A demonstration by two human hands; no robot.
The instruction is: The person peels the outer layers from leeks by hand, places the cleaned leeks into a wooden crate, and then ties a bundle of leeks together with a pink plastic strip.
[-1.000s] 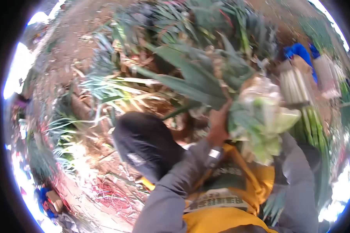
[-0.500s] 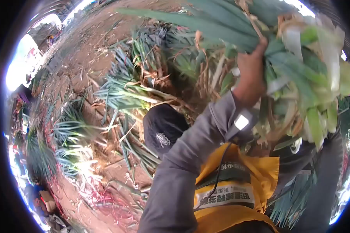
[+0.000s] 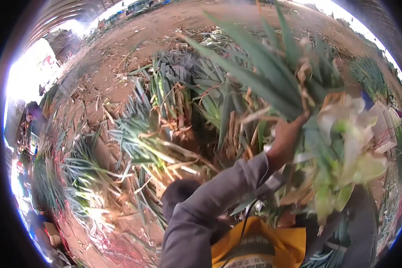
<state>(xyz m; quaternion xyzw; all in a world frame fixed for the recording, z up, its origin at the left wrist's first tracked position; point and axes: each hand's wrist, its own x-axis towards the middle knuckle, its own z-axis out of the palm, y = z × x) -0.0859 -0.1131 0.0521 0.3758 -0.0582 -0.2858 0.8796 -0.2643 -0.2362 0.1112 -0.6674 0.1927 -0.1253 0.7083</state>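
Observation:
My left hand (image 3: 289, 135) reaches across from the left in a grey sleeve and is closed around a large bunch of leek leaves (image 3: 272, 82). Long green blades fan upward to the left of the hand. Pale, torn ends hang on the right, blurred by motion. Below the hand, more loose leaves cover part of my lap. A grey right sleeve (image 3: 362, 228) shows at the lower right, while my right hand is hidden behind the leaves.
Piles of leeks (image 3: 138, 138) lie on the dirt ground ahead and to the left. Pink-red strings (image 3: 116, 245) are strewn at the lower left. My dark knee (image 3: 178, 194) and yellow apron (image 3: 259, 241) are close below. Another leek pile (image 3: 370, 78) lies far right.
The view has tilted up, showing more ground ahead. In the picture, my left hand and the leaf bunch sit lower, and the bunch's pale ends have swung downward and left.

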